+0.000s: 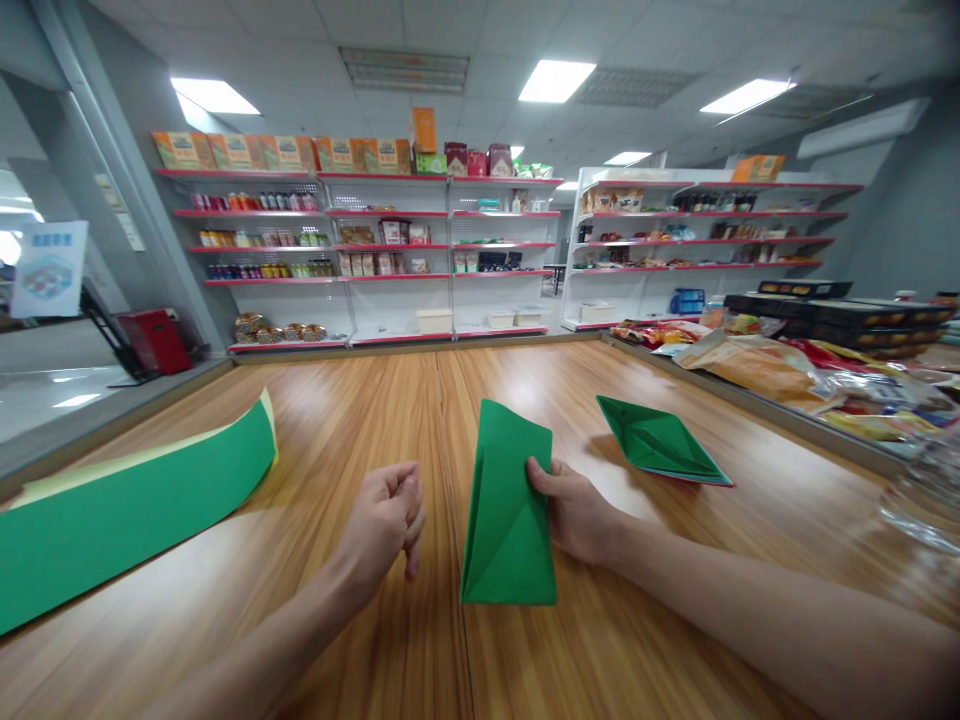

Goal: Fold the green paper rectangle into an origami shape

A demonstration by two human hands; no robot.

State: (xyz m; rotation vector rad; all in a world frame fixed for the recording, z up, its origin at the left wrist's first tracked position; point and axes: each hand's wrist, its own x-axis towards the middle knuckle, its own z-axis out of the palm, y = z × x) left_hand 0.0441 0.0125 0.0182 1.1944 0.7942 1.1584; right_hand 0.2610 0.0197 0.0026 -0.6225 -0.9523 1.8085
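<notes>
A folded sheet of green paper [504,500] stands nearly upright in front of me, with diagonal creases and a triangular flap at its lower end. My right hand [579,508] grips its right edge, thumb on the near face and the other fingers behind, largely hidden. To the left of that paper, apart from it, my left hand [386,520] hovers over the table with fingers loosely curled in and nothing visible in them. A second folded green paper piece [660,440], partly opened into a pointed boat-like form, lies beyond my right hand.
A stack of green and yellow paper sheets [150,500] curls up at the left of the wooden table [360,400]. Snack packets [772,370] and dark boxes [847,318] crowd the right side. A clear container [926,500] sits at the right edge. Stocked shelves [390,278] stand behind.
</notes>
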